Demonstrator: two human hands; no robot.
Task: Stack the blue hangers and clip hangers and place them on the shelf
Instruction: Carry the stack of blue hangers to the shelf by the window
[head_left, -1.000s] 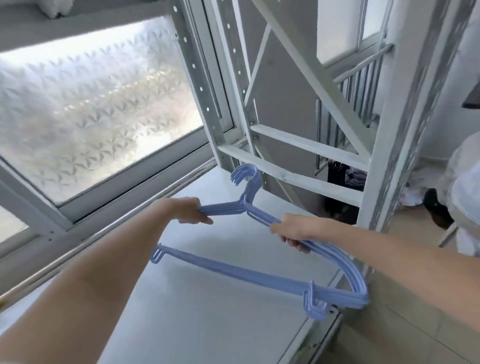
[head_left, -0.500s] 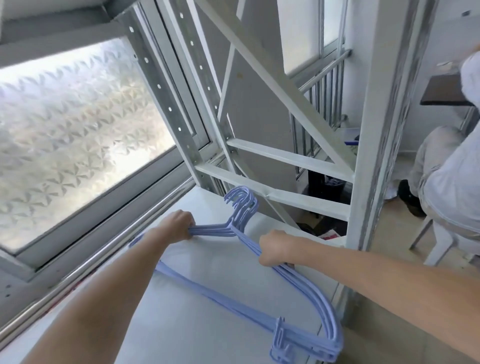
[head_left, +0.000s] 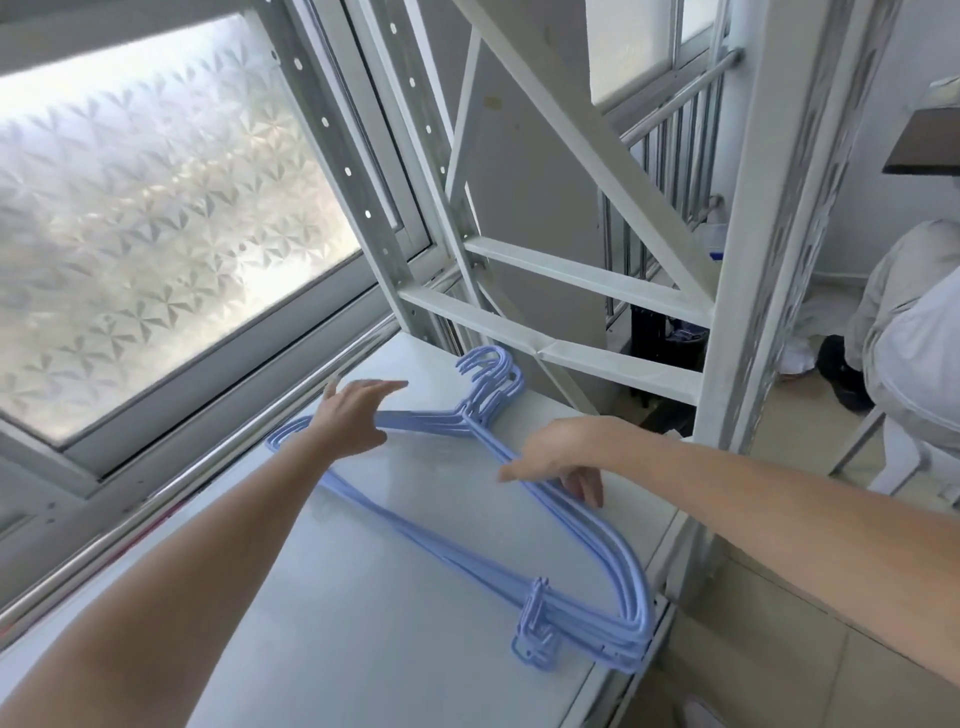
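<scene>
Blue hangers (head_left: 571, 525) lie stacked at the shelf (head_left: 363, 623) edge, both hands (head_left: 350, 415) spread above them.

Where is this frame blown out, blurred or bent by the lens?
Head view: the frosted window is overexposed toward its upper left; the left hand shows slight motion blur at the fingertips, the right hand less; the shelf posts lean and splay from wide-angle distortion; the blue hangers stay reasonably sharp on the shelf.

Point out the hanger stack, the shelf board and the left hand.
hanger stack (head_left: 621, 551), head view, right shoulder bend.
shelf board (head_left: 363, 623), head view, bare white top.
left hand (head_left: 353, 415), head view, back of hand.
</scene>
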